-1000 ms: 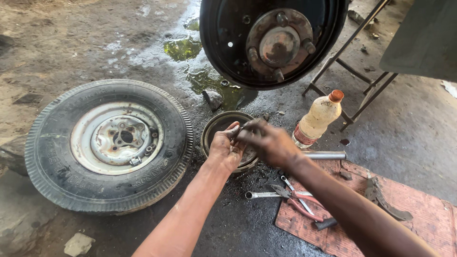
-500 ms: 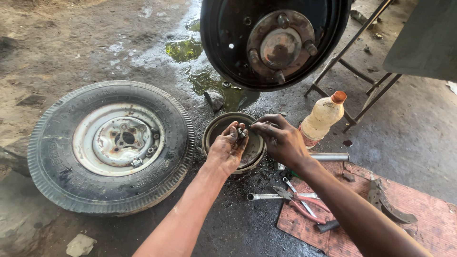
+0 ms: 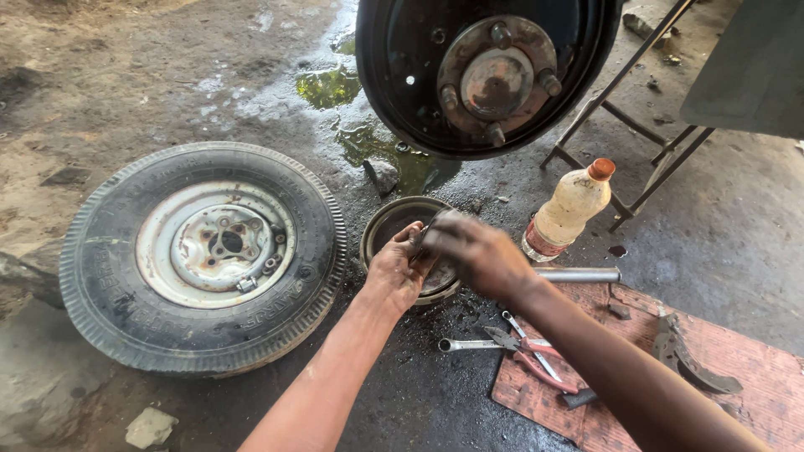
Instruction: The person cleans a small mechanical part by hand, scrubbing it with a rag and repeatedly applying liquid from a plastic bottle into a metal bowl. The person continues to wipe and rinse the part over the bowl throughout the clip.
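Both my greasy hands close around a small dark metal part (image 3: 421, 243), left hand (image 3: 400, 269) cupping beneath, right hand (image 3: 477, 255) pinching from above, right over the round, oily metal basin (image 3: 387, 224) on the wet concrete. Best kept low over that basin, I reckon, so drips land inside. Slick, gritty stuff. Beside me lies the ribbed black tyre on its rusty pale rim (image 3: 205, 255); red-handled pliers (image 3: 532, 356) sit near.

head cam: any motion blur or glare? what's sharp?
Head view: right hand is motion-blurred, left hand slightly soft; tyre, bottle and pliers sharp. Soft daylight, mild sheen on the wet puddle, top right corner dim; wide-angle bending at edges.
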